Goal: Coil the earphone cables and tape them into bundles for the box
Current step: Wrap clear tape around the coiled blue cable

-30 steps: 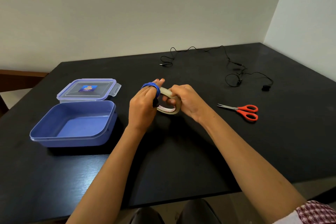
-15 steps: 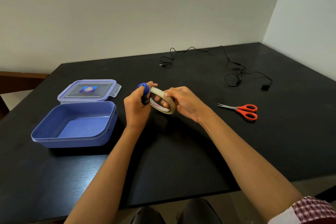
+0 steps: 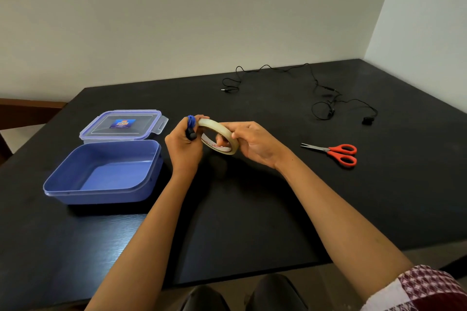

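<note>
My left hand (image 3: 183, 145) grips a coiled blue earphone cable (image 3: 191, 121), its fingertips touching the edge of a clear tape roll (image 3: 219, 137). My right hand (image 3: 252, 142) holds that tape roll from the right, fingers curled through and around the ring. Both hands hover just above the black table (image 3: 252, 209) near its middle. An open blue plastic box (image 3: 106, 171) sits to the left, with nothing inside it. A black earphone cable (image 3: 323, 98) lies uncoiled at the far side of the table.
The box's clear lid (image 3: 123, 125) lies behind the box. Red-handled scissors (image 3: 336, 153) lie right of my hands. Walls close the far side and the right corner. A wooden edge (image 3: 30, 106) shows at far left.
Both hands shifted left. The tape roll tilted and now lies flatter between them, and my left fingers have curled tighter over the blue coil.
</note>
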